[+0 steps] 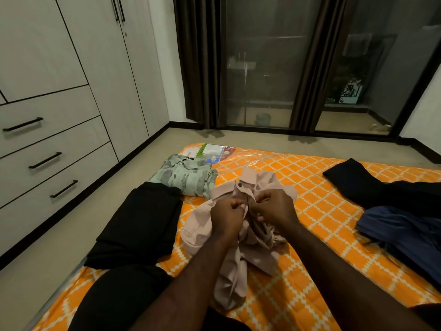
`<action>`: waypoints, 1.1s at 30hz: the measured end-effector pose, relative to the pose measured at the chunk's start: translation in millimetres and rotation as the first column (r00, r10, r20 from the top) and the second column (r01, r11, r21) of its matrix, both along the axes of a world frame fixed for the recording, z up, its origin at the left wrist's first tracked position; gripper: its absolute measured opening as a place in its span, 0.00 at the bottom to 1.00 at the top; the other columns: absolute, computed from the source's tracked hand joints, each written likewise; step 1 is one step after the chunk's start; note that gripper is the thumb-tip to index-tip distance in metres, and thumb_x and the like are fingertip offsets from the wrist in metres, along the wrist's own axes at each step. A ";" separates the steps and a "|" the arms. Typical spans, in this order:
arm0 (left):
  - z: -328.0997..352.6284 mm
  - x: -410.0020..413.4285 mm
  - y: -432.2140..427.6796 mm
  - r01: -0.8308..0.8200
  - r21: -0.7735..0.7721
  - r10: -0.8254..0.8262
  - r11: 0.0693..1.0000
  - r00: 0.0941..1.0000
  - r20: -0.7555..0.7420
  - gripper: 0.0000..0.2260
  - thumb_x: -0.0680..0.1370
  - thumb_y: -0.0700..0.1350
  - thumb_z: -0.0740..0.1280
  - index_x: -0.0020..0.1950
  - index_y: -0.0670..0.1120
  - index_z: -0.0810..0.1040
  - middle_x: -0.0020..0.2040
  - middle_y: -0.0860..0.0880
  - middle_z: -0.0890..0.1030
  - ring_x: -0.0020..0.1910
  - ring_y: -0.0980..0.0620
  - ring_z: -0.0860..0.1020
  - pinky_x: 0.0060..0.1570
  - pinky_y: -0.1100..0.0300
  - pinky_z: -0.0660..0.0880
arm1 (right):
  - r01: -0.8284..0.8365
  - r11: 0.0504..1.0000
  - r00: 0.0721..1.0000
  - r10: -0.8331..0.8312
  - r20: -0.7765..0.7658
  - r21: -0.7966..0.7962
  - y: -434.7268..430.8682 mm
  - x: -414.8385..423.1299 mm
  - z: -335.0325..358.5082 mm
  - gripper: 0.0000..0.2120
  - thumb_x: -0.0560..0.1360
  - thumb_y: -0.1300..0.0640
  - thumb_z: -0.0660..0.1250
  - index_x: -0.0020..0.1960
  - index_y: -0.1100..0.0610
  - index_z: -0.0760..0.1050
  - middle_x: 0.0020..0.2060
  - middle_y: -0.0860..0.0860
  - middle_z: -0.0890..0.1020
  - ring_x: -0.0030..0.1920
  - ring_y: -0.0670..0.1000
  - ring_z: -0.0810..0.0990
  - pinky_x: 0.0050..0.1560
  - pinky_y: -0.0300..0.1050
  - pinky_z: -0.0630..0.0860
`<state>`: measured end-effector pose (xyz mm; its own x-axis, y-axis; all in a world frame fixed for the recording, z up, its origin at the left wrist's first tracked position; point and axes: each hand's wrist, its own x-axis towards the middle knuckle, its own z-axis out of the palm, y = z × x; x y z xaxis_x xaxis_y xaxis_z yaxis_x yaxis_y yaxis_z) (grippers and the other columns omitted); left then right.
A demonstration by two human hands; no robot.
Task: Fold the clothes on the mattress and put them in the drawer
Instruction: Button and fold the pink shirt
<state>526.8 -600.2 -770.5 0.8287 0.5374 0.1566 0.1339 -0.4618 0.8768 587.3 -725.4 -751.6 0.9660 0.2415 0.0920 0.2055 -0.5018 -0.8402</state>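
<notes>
From the head camera, the person sits on a large orange mattress with a white lattice print (pixel 334 199), both arms stretched forward over a crumpled pale pink collared button shirt (pixel 238 249) lying in the middle of it. The left hand (pixel 228 215) is clenched on the fabric at one side of the shirt's front opening, and the right hand (pixel 276 205) pinches the other side, just below a dark button near the collar. The step in hand appears to be fastening or straightening the placket before folding.

To the left a folded pale green patterned shirt (pixel 185 179) and a folded black garment (pixel 140 223) lie at the mattress edge, so part of the folding looks done. On the right a loose dark blue garment (pixel 403 235) and another black cloth (pixel 353 180) remain unfolded.

The next move probably calls for spreading the pink shirt flat and smoothing it, then folding the sleeves inward. The pale grey wooden drawers with black bar handles (pixel 55 144) at the left are all closed.

A printed label under the mattress's plastic wrap (pixel 212 151) shows writing, but it is too small to read.
</notes>
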 end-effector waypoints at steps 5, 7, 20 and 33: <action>0.1 -2.2 -1.4 -0.004 -0.127 0.011 0.992 0.998 0.057 0.07 0.75 0.40 0.74 0.51 0.47 0.88 0.45 0.52 0.87 0.44 0.58 0.83 0.48 0.62 0.79 | 0.042 0.997 0.997 -0.045 0.058 0.059 3.2 -5.4 1.5 0.13 0.64 0.58 0.80 0.37 0.53 0.75 0.33 0.51 0.82 0.34 0.54 0.84 0.35 0.59 0.82; 1.8 -3.6 -2.9 -0.030 -0.185 0.042 0.982 0.997 0.063 0.05 0.74 0.39 0.75 0.48 0.47 0.88 0.41 0.54 0.86 0.41 0.61 0.82 0.42 0.69 0.77 | 0.036 0.997 0.997 -0.040 0.069 0.062 2.7 -5.4 1.2 0.13 0.64 0.58 0.81 0.36 0.52 0.76 0.33 0.50 0.83 0.35 0.54 0.84 0.36 0.58 0.83; 2.0 -1.7 -2.6 0.003 -0.154 0.012 0.988 0.995 0.099 0.09 0.78 0.38 0.71 0.55 0.46 0.87 0.47 0.50 0.87 0.43 0.61 0.82 0.42 0.70 0.77 | -0.017 0.972 0.994 0.041 -0.097 0.234 0.1 -1.6 1.5 0.06 0.71 0.68 0.76 0.43 0.59 0.86 0.36 0.56 0.86 0.39 0.56 0.87 0.43 0.59 0.85; 5.4 -3.2 -6.5 -0.085 0.043 0.081 0.995 0.993 0.091 0.08 0.77 0.39 0.71 0.53 0.46 0.87 0.48 0.49 0.87 0.48 0.54 0.83 0.46 0.67 0.73 | -0.098 0.977 0.995 0.101 -0.008 0.187 2.1 -2.0 -4.3 0.04 0.71 0.65 0.77 0.43 0.57 0.86 0.35 0.52 0.86 0.37 0.51 0.87 0.40 0.49 0.85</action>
